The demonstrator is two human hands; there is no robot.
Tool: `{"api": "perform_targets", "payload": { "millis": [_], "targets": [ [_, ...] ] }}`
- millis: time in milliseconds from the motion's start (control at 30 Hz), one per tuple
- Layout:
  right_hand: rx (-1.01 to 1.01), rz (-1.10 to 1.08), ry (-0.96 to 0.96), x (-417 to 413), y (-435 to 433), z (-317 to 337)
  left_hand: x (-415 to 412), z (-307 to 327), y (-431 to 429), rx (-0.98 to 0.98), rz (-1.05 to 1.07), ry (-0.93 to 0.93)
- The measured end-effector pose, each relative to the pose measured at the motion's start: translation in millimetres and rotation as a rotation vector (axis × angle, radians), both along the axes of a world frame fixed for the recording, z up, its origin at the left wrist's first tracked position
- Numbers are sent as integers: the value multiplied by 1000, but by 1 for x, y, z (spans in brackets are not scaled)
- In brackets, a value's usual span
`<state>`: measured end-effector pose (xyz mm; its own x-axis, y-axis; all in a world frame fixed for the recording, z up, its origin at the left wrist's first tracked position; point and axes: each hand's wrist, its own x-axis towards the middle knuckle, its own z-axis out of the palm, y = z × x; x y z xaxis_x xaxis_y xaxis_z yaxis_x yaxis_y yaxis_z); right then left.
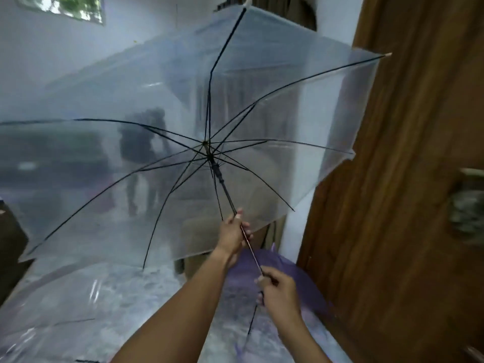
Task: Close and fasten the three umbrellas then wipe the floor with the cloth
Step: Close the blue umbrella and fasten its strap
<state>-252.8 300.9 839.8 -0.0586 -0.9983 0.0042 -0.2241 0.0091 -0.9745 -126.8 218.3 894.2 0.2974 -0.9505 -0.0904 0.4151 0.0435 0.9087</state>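
Three umbrellas show on my feed. The big clear umbrella (183, 113) is open and up in the air, filling the view from 9 to 2 o'clock, w/ its black ribs spread out from the middle. Its thin shaft (227, 197) slants down toward 5 o'clock into both hands. The left hand (231, 237) is wrapped round the shaft, just under the edge of the clear cover, thumb pointing up. The right hand (279, 292) is lower, at about 5 o'clock from the left one, fingers curled tight round the bottom end of the shaft; I can't see the handle itself. Under the hands a purple umbrella (314, 297) lies spread on the floor (222, 341). A 2nd clear umbrella (78, 297) lies on the floor at 7 o'clock. A brown wood door (406, 179) stands at 3 o'clock, and a window (76, 6) sits at 11 o'clock. Pic is a bit blurry.
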Motion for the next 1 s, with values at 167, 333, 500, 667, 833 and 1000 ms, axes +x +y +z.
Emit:
{"api": "perform_targets", "payload": {
  "millis": [167,333,500,667,833,1000],
  "targets": [
    [195,-113,-259,-61,98,35,-75,33,67,-115,-170,-135],
    [7,-224,-249,-124,137,125,-130,69,125,-154,-375,-327],
    [-151,-431,-225,-175,145,217,-167,98,178,-388,-480,-705],
    [-226,-576,-391,-231,177,260,-191,143,205,-572,-628,-1062],
    [-419,-666,-654,-271,206,255,-205,178,227,-811,-743,-1168],
    [-567,-752,-721,-284,227,263,-208,187,224,-942,-706,-1219]
  ]
}}
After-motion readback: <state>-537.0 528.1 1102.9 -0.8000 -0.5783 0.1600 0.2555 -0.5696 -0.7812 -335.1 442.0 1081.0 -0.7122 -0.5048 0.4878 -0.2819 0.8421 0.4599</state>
